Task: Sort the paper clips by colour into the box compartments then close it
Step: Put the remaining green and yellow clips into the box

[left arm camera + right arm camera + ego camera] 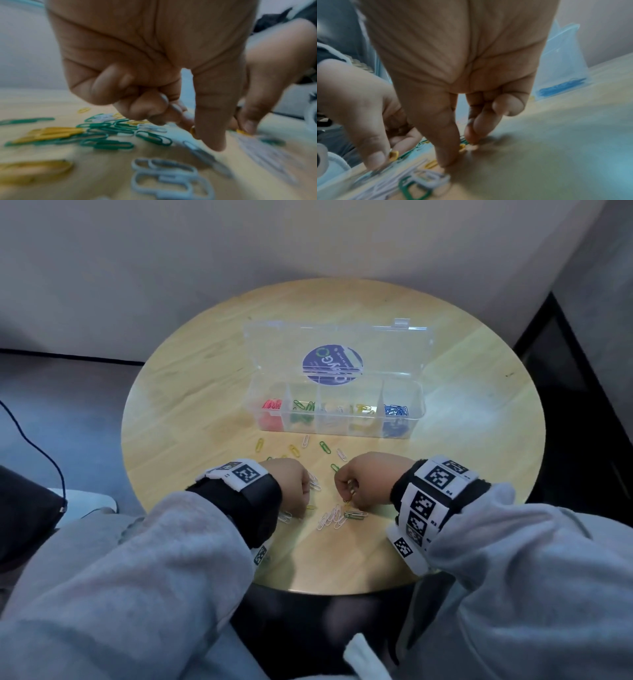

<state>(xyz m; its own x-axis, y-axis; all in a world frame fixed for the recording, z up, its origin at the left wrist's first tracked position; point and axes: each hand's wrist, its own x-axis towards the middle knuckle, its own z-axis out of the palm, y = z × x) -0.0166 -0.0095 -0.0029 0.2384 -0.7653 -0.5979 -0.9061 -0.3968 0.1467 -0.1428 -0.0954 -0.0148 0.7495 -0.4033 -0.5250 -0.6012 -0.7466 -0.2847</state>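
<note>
open box (404, 419) holds clips sorted by colour in compartments.

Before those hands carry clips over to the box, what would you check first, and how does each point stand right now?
1. Box lid open: ok.
2. Yellow compartment reachable, with yellow clips in it already: ok.
3. Right hand pinching a yellow clip: ok.
4. Left hand holding one colour only: cannot tell, its fingers hide the catch.
5. Loose clips all off the table: not ok, white, green and yellow remain.
</note>
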